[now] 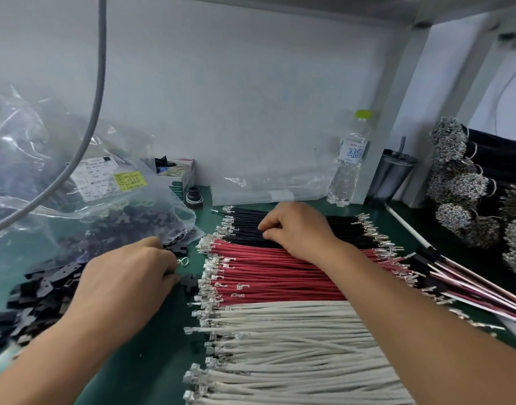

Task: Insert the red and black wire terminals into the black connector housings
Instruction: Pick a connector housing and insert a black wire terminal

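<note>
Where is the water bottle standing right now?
In the head view, the water bottle stands upright at the back of the green table, right of centre, against the white wall, just left of a dark cup with a straw.

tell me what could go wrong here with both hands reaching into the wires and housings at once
1. The right hand rests on the black wires right beside the red wires; it could drag neighbours and mix the rows.
2. The left hand reaches among loose black housings; it might knock the one near the terminals into them.
3. The water bottle behind could tip onto the wires.
</note>
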Action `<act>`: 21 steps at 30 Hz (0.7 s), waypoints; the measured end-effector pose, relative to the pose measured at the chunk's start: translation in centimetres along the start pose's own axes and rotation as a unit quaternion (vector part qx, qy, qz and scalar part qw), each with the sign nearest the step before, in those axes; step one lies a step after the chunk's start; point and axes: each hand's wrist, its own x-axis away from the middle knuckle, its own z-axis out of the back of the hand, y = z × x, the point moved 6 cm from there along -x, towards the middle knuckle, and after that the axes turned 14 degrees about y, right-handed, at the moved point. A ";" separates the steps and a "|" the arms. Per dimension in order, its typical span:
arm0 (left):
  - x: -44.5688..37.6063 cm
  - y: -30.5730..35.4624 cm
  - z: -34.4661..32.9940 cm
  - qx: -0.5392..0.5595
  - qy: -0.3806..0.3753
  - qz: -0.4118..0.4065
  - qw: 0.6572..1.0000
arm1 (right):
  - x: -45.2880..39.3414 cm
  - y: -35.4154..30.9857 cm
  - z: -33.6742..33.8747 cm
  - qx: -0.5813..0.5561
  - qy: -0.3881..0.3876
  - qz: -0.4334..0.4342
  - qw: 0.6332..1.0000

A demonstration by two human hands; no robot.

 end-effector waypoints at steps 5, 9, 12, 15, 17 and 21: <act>-0.3 -0.5 -0.3 -0.044 0.007 -0.008 0.999 | -1.1 0.4 -1.3 0.017 -0.028 -0.004 0.999; -0.2 -0.8 -0.7 -0.041 0.003 0.005 0.999 | -1.1 -0.2 -1.5 -0.031 -0.046 -0.005 0.998; 0.0 -0.7 -0.8 -0.017 0.005 0.007 1.000 | -0.9 -0.4 -1.7 -0.047 -0.049 -0.010 0.998; 0.0 -0.6 -1.0 -0.024 0.008 0.011 1.000 | -1.0 -0.3 -1.7 -0.043 -0.045 -0.009 0.998; 0.0 -0.8 -1.0 -0.016 0.019 0.023 0.999 | -1.0 -0.5 -1.7 -0.014 -0.042 0.006 0.999; -0.2 -0.7 0.0 0.044 0.079 0.056 0.994 | -1.0 -0.7 -1.8 0.004 -0.040 0.012 0.999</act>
